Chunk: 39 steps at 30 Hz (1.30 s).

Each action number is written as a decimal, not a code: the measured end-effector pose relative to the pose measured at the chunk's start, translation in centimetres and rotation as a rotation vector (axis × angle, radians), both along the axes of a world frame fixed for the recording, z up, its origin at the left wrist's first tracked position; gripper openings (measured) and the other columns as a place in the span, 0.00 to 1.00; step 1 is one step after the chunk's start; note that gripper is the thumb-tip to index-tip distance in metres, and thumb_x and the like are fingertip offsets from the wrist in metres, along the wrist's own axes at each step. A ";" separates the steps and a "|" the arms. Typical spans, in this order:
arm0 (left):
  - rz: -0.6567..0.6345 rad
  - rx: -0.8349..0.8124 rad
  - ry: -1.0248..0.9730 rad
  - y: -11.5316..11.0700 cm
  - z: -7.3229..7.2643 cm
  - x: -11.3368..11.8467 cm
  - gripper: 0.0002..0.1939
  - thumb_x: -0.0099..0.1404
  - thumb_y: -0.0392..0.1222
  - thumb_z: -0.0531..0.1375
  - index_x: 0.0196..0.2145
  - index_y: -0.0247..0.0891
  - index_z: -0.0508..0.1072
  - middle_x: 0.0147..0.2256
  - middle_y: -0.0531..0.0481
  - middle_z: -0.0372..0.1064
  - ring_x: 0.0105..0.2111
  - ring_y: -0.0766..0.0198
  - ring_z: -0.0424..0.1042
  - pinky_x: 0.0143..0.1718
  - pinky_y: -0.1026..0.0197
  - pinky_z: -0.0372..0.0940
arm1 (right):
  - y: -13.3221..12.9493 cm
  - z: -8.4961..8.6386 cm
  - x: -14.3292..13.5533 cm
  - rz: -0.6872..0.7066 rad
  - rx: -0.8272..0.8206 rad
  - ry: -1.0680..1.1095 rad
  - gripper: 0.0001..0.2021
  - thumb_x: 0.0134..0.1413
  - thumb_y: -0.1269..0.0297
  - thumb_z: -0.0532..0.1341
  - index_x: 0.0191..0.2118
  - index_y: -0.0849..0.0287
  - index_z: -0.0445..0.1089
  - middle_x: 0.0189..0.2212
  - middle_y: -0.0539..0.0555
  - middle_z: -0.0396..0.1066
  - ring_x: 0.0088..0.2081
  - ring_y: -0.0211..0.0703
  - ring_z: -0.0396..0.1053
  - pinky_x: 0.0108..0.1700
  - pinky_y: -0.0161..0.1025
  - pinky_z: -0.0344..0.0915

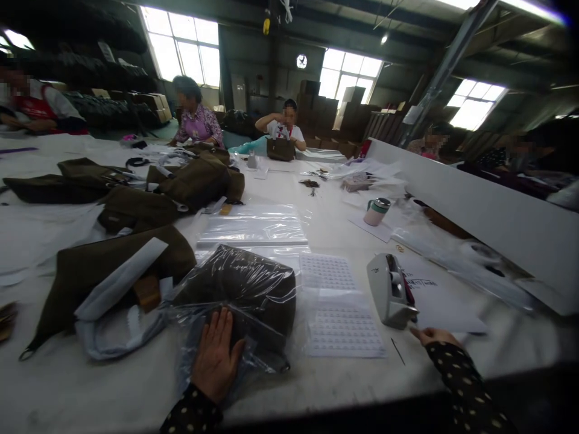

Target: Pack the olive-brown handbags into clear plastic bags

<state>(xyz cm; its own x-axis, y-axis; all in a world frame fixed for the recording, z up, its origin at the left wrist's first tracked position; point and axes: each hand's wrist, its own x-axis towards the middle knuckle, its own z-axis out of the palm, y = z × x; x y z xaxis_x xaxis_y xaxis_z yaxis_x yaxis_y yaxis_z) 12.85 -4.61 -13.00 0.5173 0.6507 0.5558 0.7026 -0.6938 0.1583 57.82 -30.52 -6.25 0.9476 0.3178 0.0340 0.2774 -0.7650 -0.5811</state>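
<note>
My left hand [217, 355] lies flat, fingers stretched out, on the clear plastic wrapping of a dark olive bag [266, 289]. The wrapping is bunched under the palm. My right hand [436, 337] is at the near end of a grey tape dispenser [389, 292], its thumb and finger pinched together. Whatever sits between those fingertips is too small to make out. Between the hands lie sheets of printed labels [346, 331]. Left of the wrapped bag is an unwrapped olive bag [122, 271] with a paper-wrapped handle [120, 277].
Flat clear plastic bags [253, 226] lie beyond the wrapped bag. More olive bags [194, 181] are piled at the left. A pink cup [377, 212] stands at the right, before a white partition [474, 223]. Several people work around the table; one handles a brown bag [280, 149].
</note>
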 end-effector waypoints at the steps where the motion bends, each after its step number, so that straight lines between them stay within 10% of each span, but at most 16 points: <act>1: 0.002 -0.016 0.008 -0.1 0.0 -0.1 0.35 0.65 0.51 0.46 0.63 0.34 0.36 0.60 0.39 0.50 0.59 0.48 0.49 0.54 0.44 0.52 | -0.2 0.2 0.5 0.017 -0.123 0.053 0.20 0.16 0.48 0.66 0.07 0.54 0.57 0.06 0.49 0.56 0.11 0.43 0.55 0.18 0.45 0.56; 6: 0.006 -0.125 0.037 -0.9 0.6 -0.2 0.33 0.65 0.48 0.49 0.62 0.33 0.42 0.60 0.41 0.49 0.60 0.51 0.46 0.57 0.47 0.51 | 6.5 3.3 -4.0 0.403 -0.026 -0.057 0.23 0.33 0.36 0.56 0.17 0.54 0.68 0.17 0.52 0.67 0.21 0.45 0.63 0.29 0.46 0.60; 11: 0.011 -0.172 0.035 -1.2 1.4 -0.3 0.31 0.65 0.48 0.48 0.61 0.31 0.46 0.61 0.41 0.48 0.61 0.53 0.45 0.57 0.48 0.50 | 21.0 7.6 -19.7 1.221 0.101 0.221 0.28 0.37 0.35 0.54 0.15 0.59 0.65 0.11 0.48 0.60 0.15 0.33 0.56 0.19 0.33 0.53; 14: -0.007 -0.181 0.007 -1.4 1.4 -0.5 0.31 0.65 0.47 0.49 0.62 0.33 0.45 0.61 0.41 0.48 0.61 0.53 0.46 0.57 0.47 0.51 | 27.4 8.1 -27.3 1.619 -0.204 -0.203 0.22 0.40 0.42 0.57 0.18 0.58 0.69 0.14 0.45 0.63 0.18 0.30 0.60 0.22 0.29 0.56; 18: 0.003 -0.189 -0.048 -1.6 0.7 -0.6 0.35 0.64 0.46 0.50 0.62 0.28 0.40 0.61 0.38 0.46 0.61 0.52 0.46 0.57 0.47 0.52 | 31.2 6.8 -31.5 1.615 -0.436 -0.552 0.19 0.41 0.48 0.61 0.17 0.60 0.67 0.14 0.46 0.63 0.21 0.32 0.64 0.27 0.33 0.61; 23: 0.008 -0.171 0.016 -1.7 1.0 0.0 0.31 0.64 0.47 0.51 0.61 0.36 0.48 0.62 0.42 0.44 0.61 0.50 0.44 0.57 0.46 0.50 | 33.7 8.4 -27.9 1.374 -0.522 -0.729 0.23 0.41 0.47 0.62 0.32 0.66 0.69 0.21 0.52 0.68 0.27 0.41 0.69 0.30 0.41 0.64; 29: 0.083 -0.123 -0.288 -2.3 2.3 -3.1 0.22 0.63 0.43 0.53 0.54 0.39 0.61 0.59 0.42 0.52 0.60 0.49 0.46 0.57 0.44 0.48 | 29.9 12.9 -21.4 1.185 -0.330 -0.788 0.17 0.45 0.59 0.64 0.40 0.63 0.67 0.32 0.58 0.70 0.36 0.49 0.66 0.36 0.45 0.65; 33: 0.431 -0.611 -0.931 -2.0 3.3 -6.6 0.19 0.60 0.46 0.55 0.48 0.37 0.64 0.52 0.40 0.60 0.52 0.51 0.61 0.51 0.47 0.58 | 20.1 5.7 -26.6 1.622 0.139 -0.779 0.13 0.56 0.69 0.51 0.45 0.57 0.66 0.39 0.55 0.69 0.41 0.44 0.64 0.44 0.42 0.61; 36: 0.612 -1.336 -1.442 -1.5 5.9 -6.9 0.16 0.62 0.46 0.52 0.44 0.36 0.64 0.43 0.42 0.66 0.37 0.58 0.71 0.38 0.55 0.67 | 15.2 -1.3 -31.3 1.553 0.428 -0.941 0.17 0.57 0.71 0.45 0.47 0.54 0.66 0.44 0.54 0.68 0.48 0.46 0.62 0.49 0.45 0.56; 39: 0.443 -1.748 -1.739 -1.3 9.9 -5.3 0.12 0.62 0.46 0.53 0.39 0.35 0.66 0.34 0.46 0.68 0.30 0.62 0.71 0.30 0.60 0.67 | 15.3 -2.8 -32.2 1.457 0.544 -0.909 0.16 0.56 0.73 0.47 0.44 0.56 0.68 0.44 0.57 0.68 0.50 0.49 0.62 0.51 0.49 0.54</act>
<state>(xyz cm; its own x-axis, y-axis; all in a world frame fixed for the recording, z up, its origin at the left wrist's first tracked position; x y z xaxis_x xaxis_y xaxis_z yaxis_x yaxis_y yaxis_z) 7.50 -5.95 -3.10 0.1856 0.6565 -0.7312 -0.5818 0.6730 0.4567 25.58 -15.22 -9.08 -0.4268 0.5688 0.7031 0.8243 0.5644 0.0438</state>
